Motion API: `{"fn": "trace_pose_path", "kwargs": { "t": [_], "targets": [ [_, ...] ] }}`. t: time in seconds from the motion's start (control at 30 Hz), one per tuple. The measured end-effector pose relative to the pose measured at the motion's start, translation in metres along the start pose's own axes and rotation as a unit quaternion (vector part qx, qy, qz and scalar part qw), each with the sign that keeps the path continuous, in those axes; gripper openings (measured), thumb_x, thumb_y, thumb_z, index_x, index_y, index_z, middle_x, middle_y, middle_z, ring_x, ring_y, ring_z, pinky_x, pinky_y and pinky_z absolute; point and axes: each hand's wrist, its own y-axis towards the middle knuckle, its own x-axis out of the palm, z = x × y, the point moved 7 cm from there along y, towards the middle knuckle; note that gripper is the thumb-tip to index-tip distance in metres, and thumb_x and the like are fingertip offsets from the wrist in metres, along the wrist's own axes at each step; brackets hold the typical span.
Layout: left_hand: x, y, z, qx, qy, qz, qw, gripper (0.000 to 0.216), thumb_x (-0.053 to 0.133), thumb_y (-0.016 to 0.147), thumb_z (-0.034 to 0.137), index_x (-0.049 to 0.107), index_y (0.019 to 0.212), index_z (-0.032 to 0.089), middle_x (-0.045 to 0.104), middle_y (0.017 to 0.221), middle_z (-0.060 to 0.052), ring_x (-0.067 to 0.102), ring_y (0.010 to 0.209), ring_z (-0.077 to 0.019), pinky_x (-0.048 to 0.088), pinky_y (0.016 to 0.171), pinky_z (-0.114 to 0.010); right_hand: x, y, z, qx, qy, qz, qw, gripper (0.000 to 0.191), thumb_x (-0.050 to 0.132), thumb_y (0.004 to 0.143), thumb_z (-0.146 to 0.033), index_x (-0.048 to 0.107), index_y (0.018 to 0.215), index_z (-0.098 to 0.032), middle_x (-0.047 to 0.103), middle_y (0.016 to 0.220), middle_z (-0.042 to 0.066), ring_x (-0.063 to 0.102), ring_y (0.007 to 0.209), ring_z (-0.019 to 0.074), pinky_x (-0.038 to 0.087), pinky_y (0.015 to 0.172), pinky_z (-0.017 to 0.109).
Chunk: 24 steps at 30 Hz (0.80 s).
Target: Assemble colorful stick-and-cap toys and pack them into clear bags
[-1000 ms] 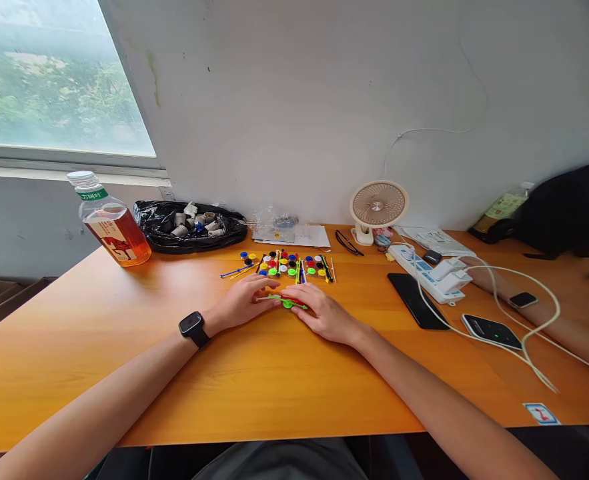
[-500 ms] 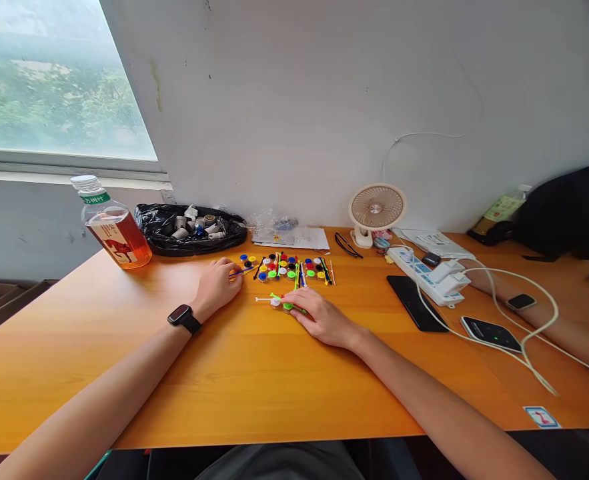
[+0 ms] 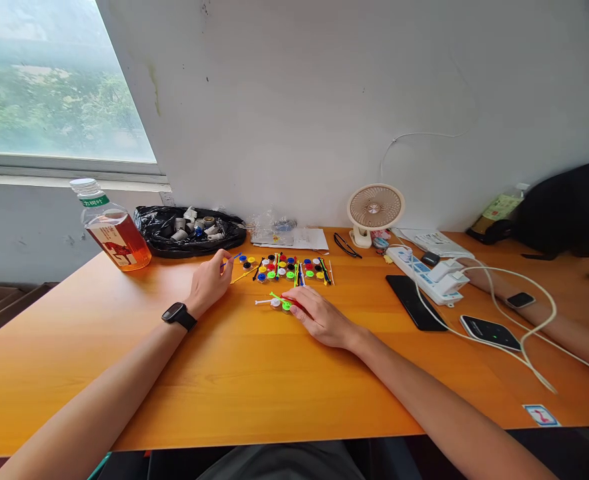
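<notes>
My left hand (image 3: 211,280), with a black watch at its wrist, is closed on a thin blue plastic stick (image 3: 237,256) whose forked end pokes out past the fingertips. A yellow stick (image 3: 243,275) lies on the table just right of it. My right hand (image 3: 321,317) lies low on the table with fingers stretched forward and thumb apart. Beside its fingertips are a green disc piece (image 3: 286,306) with a green stick and a white disc piece (image 3: 275,303) with a white stick. Something red shows under the fingers, mostly hidden.
Behind the hands are several coloured discs (image 3: 284,272) in rows with sticks between them. A bottle (image 3: 117,237) and black bag (image 3: 147,233) stand back left. A fan (image 3: 375,207), power strip (image 3: 424,277), phone (image 3: 410,303) and cables are right, near another person's arm (image 3: 549,317).
My left hand has moved slightly back and left, raising the blue stick off the yellow one. My right hand has shifted a little right, uncovering more of the green disc piece.
</notes>
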Motion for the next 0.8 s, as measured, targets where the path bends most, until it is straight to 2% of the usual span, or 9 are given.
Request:
{"fn": "trace_pose_path", "kwargs": {
  "t": [0.13, 0.3, 0.4, 0.67, 0.8],
  "targets": [
    [0.01, 0.004, -0.01, 0.015, -0.044, -0.009, 0.999, 0.028, 0.038, 0.102, 0.028, 0.056, 0.122, 0.021, 0.068, 0.078, -0.004, 0.065, 0.073, -0.0251, 0.039, 0.066, -0.031, 0.001, -0.001, 0.0, 0.001, -0.014, -0.009, 1.0, 0.032, 0.046, 0.113, -0.032, 0.059, 0.141, -0.025, 0.067, 0.13, 0.011, 0.061, 0.122, 0.0255, 0.051, 0.11, 0.046],
    [0.021, 0.004, -0.011, 0.028, -0.012, -0.042, 0.999, 0.029, 0.037, 0.105, 0.031, 0.056, 0.126, 0.022, 0.075, 0.097, -0.009, 0.069, 0.085, -0.0276, 0.042, 0.069, -0.033, 0.006, -0.005, 0.001, 0.007, -0.047, -0.05, 0.998, 0.039, 0.049, 0.111, -0.031, 0.058, 0.149, -0.031, 0.058, 0.148, 0.009, 0.054, 0.138, 0.0251, 0.043, 0.12, 0.047],
    [0.023, 0.004, -0.011, 0.025, 0.015, -0.054, 0.998, 0.029, 0.037, 0.106, 0.031, 0.057, 0.126, 0.022, 0.076, 0.103, -0.01, 0.07, 0.09, -0.0283, 0.042, 0.07, -0.033, 0.009, -0.005, 0.001, 0.009, -0.058, -0.064, 0.996, 0.042, 0.051, 0.11, -0.031, 0.056, 0.152, -0.031, 0.057, 0.151, 0.009, 0.052, 0.14, 0.0256, 0.04, 0.123, 0.05],
    [0.023, 0.004, -0.013, 0.028, 0.02, -0.045, 0.998, 0.028, 0.04, 0.106, 0.031, 0.059, 0.126, 0.023, 0.077, 0.105, -0.01, 0.071, 0.093, -0.028, 0.043, 0.071, -0.032, 0.005, -0.002, -0.001, 0.005, -0.055, -0.051, 0.997, 0.043, 0.048, 0.111, -0.031, 0.054, 0.154, -0.032, 0.064, 0.14, 0.009, 0.057, 0.133, 0.0248, 0.043, 0.12, 0.048],
    [0.021, 0.005, -0.013, 0.014, 0.01, -0.038, 0.999, 0.028, 0.043, 0.105, 0.031, 0.061, 0.125, 0.024, 0.078, 0.101, -0.009, 0.071, 0.087, -0.027, 0.042, 0.069, -0.031, 0.005, -0.003, 0.0, 0.005, -0.054, -0.049, 0.997, 0.044, 0.05, 0.111, -0.03, 0.053, 0.155, -0.032, 0.064, 0.14, 0.01, 0.057, 0.132, 0.0253, 0.045, 0.118, 0.047]
  ]
}}
